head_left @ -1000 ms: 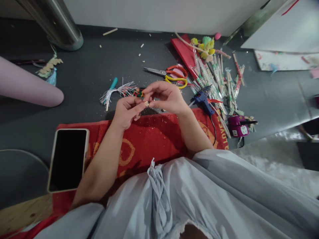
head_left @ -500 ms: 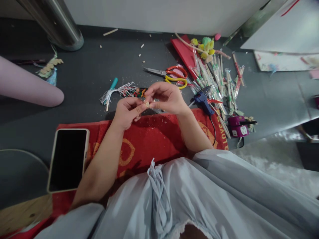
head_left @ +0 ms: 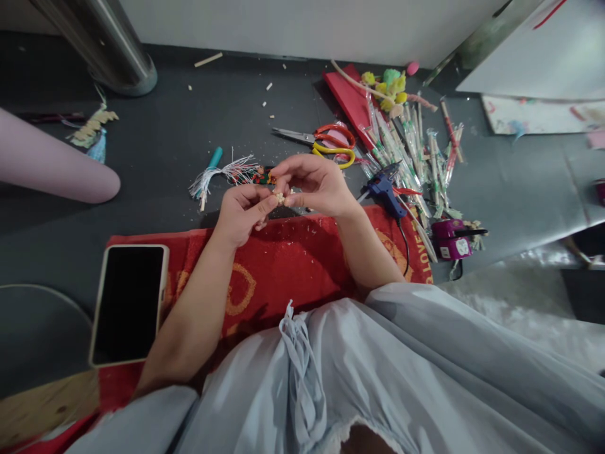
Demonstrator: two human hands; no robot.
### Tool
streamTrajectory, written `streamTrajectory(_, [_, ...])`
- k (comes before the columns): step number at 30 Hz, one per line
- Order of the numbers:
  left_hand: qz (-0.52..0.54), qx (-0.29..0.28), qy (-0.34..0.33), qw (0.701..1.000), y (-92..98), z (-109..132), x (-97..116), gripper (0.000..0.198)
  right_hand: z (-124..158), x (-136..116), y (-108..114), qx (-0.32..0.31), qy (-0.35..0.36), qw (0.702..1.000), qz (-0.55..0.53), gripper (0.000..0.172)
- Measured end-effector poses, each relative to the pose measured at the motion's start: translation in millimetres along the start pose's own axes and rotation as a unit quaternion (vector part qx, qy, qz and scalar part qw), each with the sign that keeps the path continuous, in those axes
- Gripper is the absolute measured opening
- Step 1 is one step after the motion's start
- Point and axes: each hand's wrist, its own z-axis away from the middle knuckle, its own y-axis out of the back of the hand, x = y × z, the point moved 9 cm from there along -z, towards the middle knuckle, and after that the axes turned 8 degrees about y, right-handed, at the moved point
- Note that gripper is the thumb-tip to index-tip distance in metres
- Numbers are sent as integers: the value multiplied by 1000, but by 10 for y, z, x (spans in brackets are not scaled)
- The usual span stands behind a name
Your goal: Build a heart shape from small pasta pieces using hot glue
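Fingers of the left hand (head_left: 241,214) and right hand (head_left: 314,186) pinch a tiny cream knobbly craft piece (head_left: 280,198) between them; a slackened grip could drop it onto the red patterned towel (head_left: 283,265) just below.

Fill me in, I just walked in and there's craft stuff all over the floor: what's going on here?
A person sits on the floor with a red cloth across the lap. The left hand and right hand together pinch a small pale piece. Scissors, a blue glue gun and wrapped sticks lie beyond the hands; a phone lies at the cloth's left edge.
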Motion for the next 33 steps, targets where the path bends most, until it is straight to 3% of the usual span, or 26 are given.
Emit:
streamTrajectory(6, [0,-7,-15,1000,6,-8,-2,58,12,22,16,2,-1,1000,30,59])
streamTrajectory(11, [-5,43,-52,998,101,-29,30,56,2,-66,62,49,53,996,51,49])
streamTrajectory(15, [-12,70,-63,996,140,-35,48,53,11,-81,67,66,47,993,90,48])
streamTrajectory(33, [-24,59,-75,995,120,-27,69,51,25,-33,29,72,30,993,93,55])
